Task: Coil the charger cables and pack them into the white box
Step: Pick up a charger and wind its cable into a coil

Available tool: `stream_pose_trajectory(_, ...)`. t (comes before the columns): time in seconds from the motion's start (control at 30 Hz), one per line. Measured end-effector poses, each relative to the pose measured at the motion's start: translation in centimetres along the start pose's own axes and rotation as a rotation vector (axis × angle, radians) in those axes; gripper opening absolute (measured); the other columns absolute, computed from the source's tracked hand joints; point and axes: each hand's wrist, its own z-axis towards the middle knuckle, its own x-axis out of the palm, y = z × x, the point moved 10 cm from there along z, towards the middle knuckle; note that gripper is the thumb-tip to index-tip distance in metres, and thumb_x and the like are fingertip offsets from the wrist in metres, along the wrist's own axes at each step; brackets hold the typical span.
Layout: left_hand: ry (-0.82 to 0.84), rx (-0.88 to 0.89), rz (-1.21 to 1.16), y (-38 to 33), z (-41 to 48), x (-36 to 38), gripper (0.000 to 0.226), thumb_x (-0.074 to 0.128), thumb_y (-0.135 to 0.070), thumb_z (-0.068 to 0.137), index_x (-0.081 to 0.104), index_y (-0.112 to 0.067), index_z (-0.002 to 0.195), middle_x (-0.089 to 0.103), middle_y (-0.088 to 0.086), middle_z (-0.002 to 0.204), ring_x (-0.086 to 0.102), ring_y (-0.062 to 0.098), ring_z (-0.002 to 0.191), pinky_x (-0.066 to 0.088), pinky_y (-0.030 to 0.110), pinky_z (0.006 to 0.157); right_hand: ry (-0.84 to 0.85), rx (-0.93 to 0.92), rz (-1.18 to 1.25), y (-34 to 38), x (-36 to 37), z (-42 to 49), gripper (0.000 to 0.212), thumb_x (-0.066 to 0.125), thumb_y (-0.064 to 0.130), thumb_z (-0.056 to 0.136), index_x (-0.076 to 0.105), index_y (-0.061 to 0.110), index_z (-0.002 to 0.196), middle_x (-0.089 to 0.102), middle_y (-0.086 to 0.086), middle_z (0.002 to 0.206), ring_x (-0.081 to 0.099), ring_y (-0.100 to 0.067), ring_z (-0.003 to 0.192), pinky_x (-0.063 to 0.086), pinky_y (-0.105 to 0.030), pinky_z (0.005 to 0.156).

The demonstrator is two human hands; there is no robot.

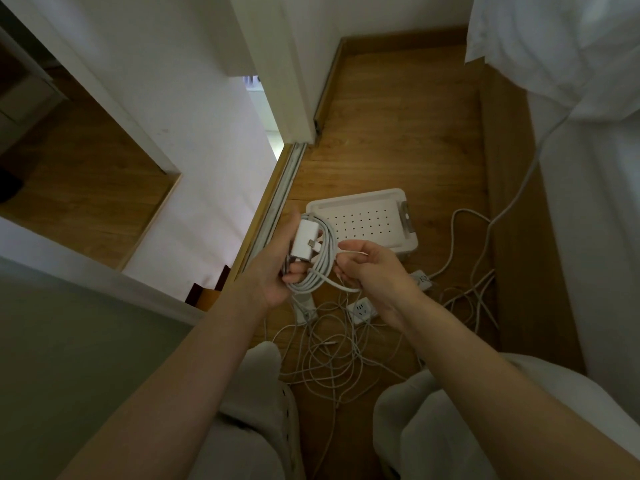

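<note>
the coiled cable (317, 277) is held up in the air, just in front of the white box (367, 223), which lies on the wooden floor (391, 133). the left hand (273, 282) grips the coil together with a white charger block (304, 242). the right hand (374, 268) has curled fingers and pinches the free end (353, 253) of the same cable, close beside the coil.

the room to move is narrow. on the left runs a door track (278, 199) along a white wall. on the right stands a wooden bed side (512, 237). beyond the box the floor is open up to the far wall.

the coil is white, of several even loops, and a plug lies across the block. the box shows a top with rows of small holes. under the hands, loose cables (329, 358) lie tangled between the knees, near a power strip (362, 310).
</note>
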Motion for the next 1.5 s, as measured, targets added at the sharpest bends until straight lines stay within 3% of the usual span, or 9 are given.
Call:
stream_pose_trajectory(0.2, -0.102, -0.042, 0.169, 0.9, -0.2, -0.1, 0.052, 0.042, -0.060, 0.088, 0.059, -0.012, 0.086, 0.050, -0.003, 0.047, 0.035, 0.002, 0.030, 0.023, 0.011, 0.028, -0.059, -0.087, -0.085, 0.2, -0.1, -0.1, 0.011, 0.055, 0.003, 0.090, 0.054, 0.013, 0.094, 0.061, 0.000, 0.079, 0.056, -0.005, 0.067, 0.044, -0.009, 0.049)
stream_pose_trajectory(0.37, -0.164, -0.058, 0.230, 1.4, 0.1, -0.5, 0.050, 0.044, -0.062, 0.086, 0.057, -0.014, 0.083, 0.049, -0.004, 0.046, 0.034, 0.002, 0.031, 0.022, 0.012, 0.027, -0.155, -0.086, -0.034, -0.7, -0.2, -0.1, 0.027, 0.041, 0.010, 0.097, 0.043, 0.026, 0.119, 0.066, -0.011, 0.089, 0.060, -0.021, 0.076, 0.050, -0.035, 0.069)
stream_pose_trajectory(0.5, -0.211, -0.055, 0.228, 1.3, 0.0, -0.7, 0.048, 0.045, -0.061, 0.087, 0.057, -0.015, 0.078, 0.047, -0.005, 0.043, 0.035, 0.003, 0.031, 0.024, 0.013, 0.028, -0.060, -0.291, -0.164, 1.4, 1.3, -1.3, 0.019, 0.041, 0.027, 0.099, 0.044, 0.029, 0.117, 0.057, 0.001, 0.073, 0.055, 0.000, 0.054, 0.045, -0.016, 0.051)
stream_pose_trajectory(0.7, -0.199, -0.027, 0.262, 1.0, 0.0, -0.6, 0.051, 0.050, -0.062, 0.080, 0.062, -0.015, 0.096, 0.048, -0.004, 0.048, 0.036, 0.002, 0.033, 0.026, 0.013, 0.029, -0.090, -0.311, -0.332, 1.2, 0.7, -0.3, 0.013, 0.064, 0.017, 0.087, 0.054, 0.015, 0.095, 0.053, 0.007, 0.068, 0.050, 0.006, 0.044, 0.035, -0.009, 0.042)
stream_pose_trajectory(0.9, -0.180, 0.045, 0.289, 0.7, 0.0, -0.2, 0.037, 0.065, -0.044, 0.080, 0.063, -0.015, 0.103, 0.052, -0.002, 0.059, 0.040, 0.003, 0.039, 0.031, 0.012, 0.033, -0.227, -0.520, -0.616, 3.3, 0.3, -0.8, 0.008, 0.060, 0.013, 0.089, 0.054, 0.016, 0.085, 0.049, 0.000, 0.104, 0.050, -0.009, 0.092, 0.036, -0.002, 0.071)
stream_pose_trajectory(1.07, -0.415, 0.063, 0.391, 0.1, -0.4, -1.9, 0.029, 0.066, -0.041, 0.083, 0.060, -0.016, 0.072, 0.049, -0.004, 0.046, 0.038, 0.005, 0.037, 0.031, 0.017, 0.038, -0.066, -0.564, -0.534, 4.2, 2.5, -3.2, 0.022, 0.044, 0.006, 0.097, 0.040, 0.025, 0.086, 0.053, 0.000, 0.092, 0.051, -0.002, 0.077, 0.039, -0.002, 0.062)
stream_pose_trajectory(1.2, -0.536, 0.108, 0.479, -0.5, -0.8, -2.4, 0.019, 0.061, -0.006, 0.082, 0.054, -0.012, 0.065, 0.047, -0.003, 0.045, 0.038, 0.004, 0.033, 0.026, 0.013, 0.031, 0.051, -0.603, -0.498, 4.5, 4.1, -4.6, 0.036, 0.040, 0.004, 0.097, 0.033, 0.036, 0.082, 0.057, -0.004, 0.090, 0.059, -0.008, 0.082, 0.053, -0.021, 0.070)
stream_pose_trajectory(1.37, -0.649, 0.171, 0.505, -1.6, -1.3, -3.4, 0.023, 0.059, 0.007, 0.080, 0.052, -0.008, 0.064, 0.052, 0.005, 0.059, 0.049, 0.012, 0.045, 0.033, 0.012, 0.032, 0.080, -0.726, -0.587, 5.0, 5.1, -6.2, 0.039, 0.040, 0.002, 0.096, 0.030, 0.038, 0.084, 0.046, 0.016, 0.080, 0.051, 0.011, 0.076, 0.044, -0.009, 0.065)
stream_pose_trajectory(1.5, -0.610, 0.192, 0.382, -1.8, -1.4, -3.2, 0.023, 0.066, -0.025, 0.085, 0.055, -0.011, 0.071, 0.055, 0.004, 0.059, 0.047, 0.010, 0.045, 0.039, 0.021, 0.044, -0.012, -0.763, -0.467, 6.4, 3.8, -6.2, 0.030, 0.041, 0.005, 0.096, 0.034, 0.033, 0.087, 0.049, 0.013, 0.077, 0.054, 0.004, 0.070, 0.048, -0.013, 0.062)
